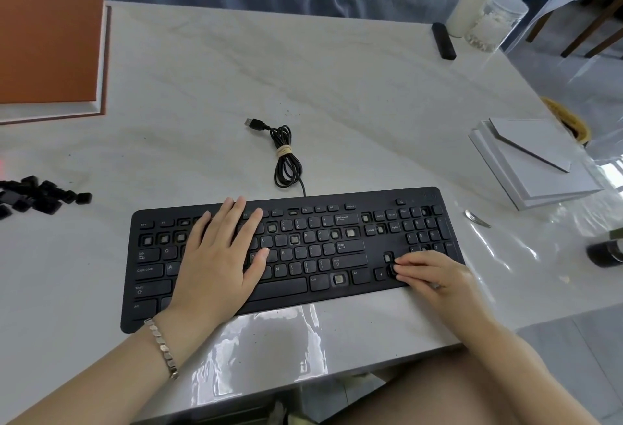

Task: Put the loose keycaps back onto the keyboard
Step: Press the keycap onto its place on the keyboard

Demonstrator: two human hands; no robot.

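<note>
With L hand (215, 256) spread flat bracing keyboard (374, 249) and R hand (428, 273) bunched at arrow cluster (381, 274) (pinching? can't tell), I'd press straight down, evenly.

The keyboard (371, 198) reads Esc, Tab, Caps Lock and Shift down its left side. Backspace, Enter, Ctrl and Alt stand further right.

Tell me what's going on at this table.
A person is refitting keycaps on a black keyboard. The left hand lies flat across its left-middle keys, apparently steadying it, while the right hand presses its fingertips down at the arrow keys. Several sockets are bare, such as one socket right of the spacebar. A pile of loose keycaps waits at the left of the table, and the cable lies bundled and unplugged.
</note>
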